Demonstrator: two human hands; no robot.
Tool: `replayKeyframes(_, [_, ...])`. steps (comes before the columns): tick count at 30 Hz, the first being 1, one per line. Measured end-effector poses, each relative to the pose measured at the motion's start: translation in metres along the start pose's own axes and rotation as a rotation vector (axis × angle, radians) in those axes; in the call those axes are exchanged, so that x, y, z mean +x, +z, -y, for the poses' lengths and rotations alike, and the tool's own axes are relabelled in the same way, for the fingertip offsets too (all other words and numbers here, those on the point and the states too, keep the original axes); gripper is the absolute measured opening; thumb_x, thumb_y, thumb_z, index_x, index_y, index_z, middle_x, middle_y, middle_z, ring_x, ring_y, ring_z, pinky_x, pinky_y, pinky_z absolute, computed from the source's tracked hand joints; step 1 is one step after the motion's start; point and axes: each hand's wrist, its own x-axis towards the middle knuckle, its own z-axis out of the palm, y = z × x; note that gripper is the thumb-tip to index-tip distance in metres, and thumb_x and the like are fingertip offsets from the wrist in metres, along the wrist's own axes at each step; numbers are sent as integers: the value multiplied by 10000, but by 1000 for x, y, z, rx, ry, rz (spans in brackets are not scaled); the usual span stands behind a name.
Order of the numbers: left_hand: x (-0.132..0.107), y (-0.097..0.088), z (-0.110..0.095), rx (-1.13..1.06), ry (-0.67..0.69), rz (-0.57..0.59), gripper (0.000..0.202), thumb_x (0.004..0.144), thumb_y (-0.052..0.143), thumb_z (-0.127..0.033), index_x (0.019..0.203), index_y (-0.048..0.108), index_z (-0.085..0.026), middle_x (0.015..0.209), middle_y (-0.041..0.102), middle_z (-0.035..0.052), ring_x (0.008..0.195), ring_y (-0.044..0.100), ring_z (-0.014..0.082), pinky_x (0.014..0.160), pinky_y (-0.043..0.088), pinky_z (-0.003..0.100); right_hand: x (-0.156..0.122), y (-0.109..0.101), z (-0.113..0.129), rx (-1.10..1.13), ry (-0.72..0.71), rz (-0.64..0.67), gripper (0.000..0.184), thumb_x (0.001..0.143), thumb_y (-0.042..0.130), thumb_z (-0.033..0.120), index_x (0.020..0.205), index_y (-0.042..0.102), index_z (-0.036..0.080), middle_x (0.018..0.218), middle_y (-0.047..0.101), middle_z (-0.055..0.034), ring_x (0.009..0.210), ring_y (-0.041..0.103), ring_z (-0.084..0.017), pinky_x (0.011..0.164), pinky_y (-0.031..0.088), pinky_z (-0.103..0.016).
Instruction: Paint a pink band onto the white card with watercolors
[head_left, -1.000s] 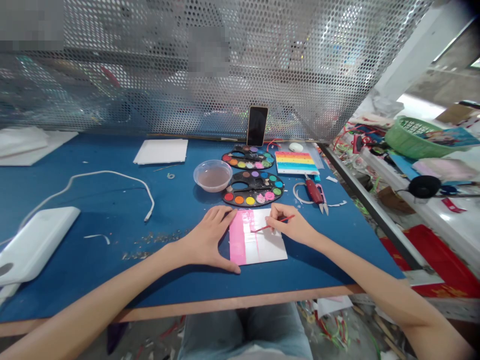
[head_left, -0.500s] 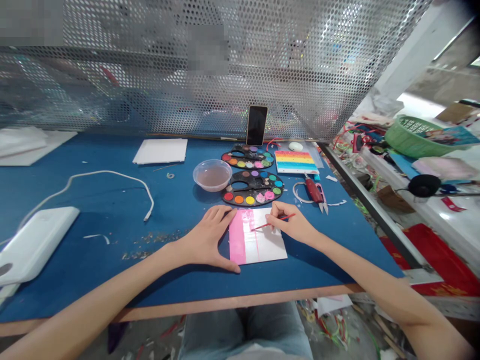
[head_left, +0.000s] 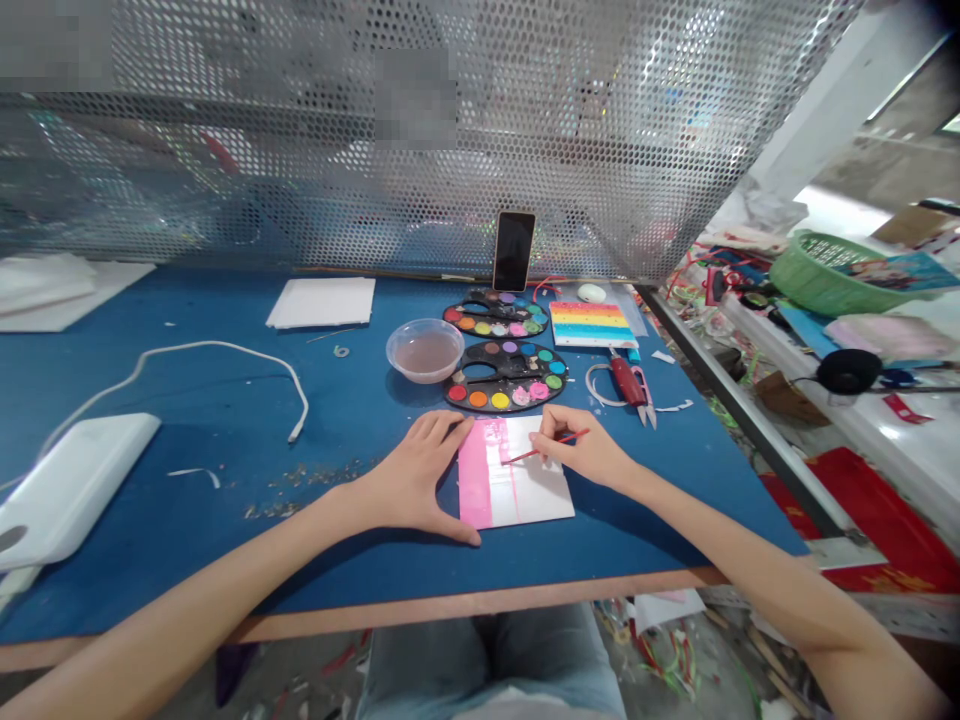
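A white board (head_left: 541, 495) lies flat near the table's front edge, with pink paint over its left part and a thin pink line right of that. My left hand (head_left: 420, 480) is spread at the board's left edge, thumb and fingers apart, gripping nothing. Pinched in my right hand (head_left: 581, 447) is a thin red paintbrush (head_left: 536, 453), its tip at the pink area. Just behind the board sits a black watercolor palette (head_left: 501, 378), its pink wells smeared. A clear bowl of murky water (head_left: 425, 352) stands to the palette's left.
Another palette (head_left: 496, 314), a rainbow-striped board (head_left: 592, 325) and an upright phone (head_left: 514, 250) are at the back. Thread snips (head_left: 631, 388) lie right. A blank white panel (head_left: 322, 303), a white cable (head_left: 217, 345) and a white power bank (head_left: 75, 490) are left. Perforated metal (head_left: 315, 180) closes the rear.
My right hand has shifted very slightly, and the brush tip has moved a little left and down on the board. My left hand has stayed in place.
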Motion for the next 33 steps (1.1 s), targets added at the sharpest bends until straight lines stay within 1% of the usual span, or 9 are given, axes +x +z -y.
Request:
replayKeyframes(3, [0,0,0,2,6,-7,1206,563,733,-782,1505,279,-181,1431,386,193,1344,351,427,1128,301,612,-1,-1,1,-33,4,-24,311,826,654,295,645,415,215,560,574,39,534,540,-112,562,410,-253])
replayKeyframes(8, [0,-1,-1,11,7,2,1202,565,726,-785,1488,302,-143,1414,398,205,1330,364,421,1124,307,609,-2,-2,3,-36,6,-7,287,837,637,307,663,429,209,576,579,38,543,546,-109,565,409,-249])
replayKeyframes(12, [0,-1,-1,2,10,-10,1199,563,730,-781,1488,307,-145,1415,396,204,1332,360,429,1121,305,619,-2,-2,4,-46,6,-32,289,819,628,259,644,403,212,550,540,53,525,527,-100,562,403,-246])
replayKeyframes(16, [0,0,0,-4,11,-16,1196,562,732,-779,1494,300,-166,1415,397,195,1331,362,426,1121,306,620,-2,-3,5,-37,5,-10,286,835,632,284,658,420,211,563,565,45,530,538,-105,558,404,-246])
replayKeyframes(19, [0,0,0,3,11,-9,1192,567,730,-778,1491,301,-158,1416,397,197,1331,361,422,1122,307,613,-2,-4,4,-45,-4,-20,296,830,634,265,646,409,211,549,545,51,520,523,-101,555,398,-244])
replayKeyframes(23, [0,-1,-1,18,6,5,1198,569,723,-785,1487,298,-143,1416,395,206,1333,358,421,1124,306,613,-2,-4,2,-30,-2,-7,283,839,648,296,670,439,207,586,584,36,550,553,-113,564,407,-247])
replayKeyframes(27, [1,-1,-1,25,-1,17,1216,562,714,-804,1487,298,-134,1423,390,212,1337,352,422,1125,308,613,-1,-3,2,-36,-8,-9,287,835,640,266,651,429,206,567,556,42,535,529,-105,563,403,-246])
replayKeyframes(29, [1,-1,-1,25,-6,16,1223,558,717,-805,1487,299,-129,1426,387,214,1341,347,423,1130,302,613,-1,-3,3,-35,-10,-9,289,835,647,277,654,434,206,573,559,41,539,534,-108,564,406,-247])
replayKeyframes(33, [0,0,0,12,3,1,1205,566,725,-788,1498,291,-157,1426,388,202,1342,350,421,1127,303,616,-2,-3,4,-27,-18,-7,297,837,658,294,659,437,206,583,555,43,541,539,-109,565,407,-248])
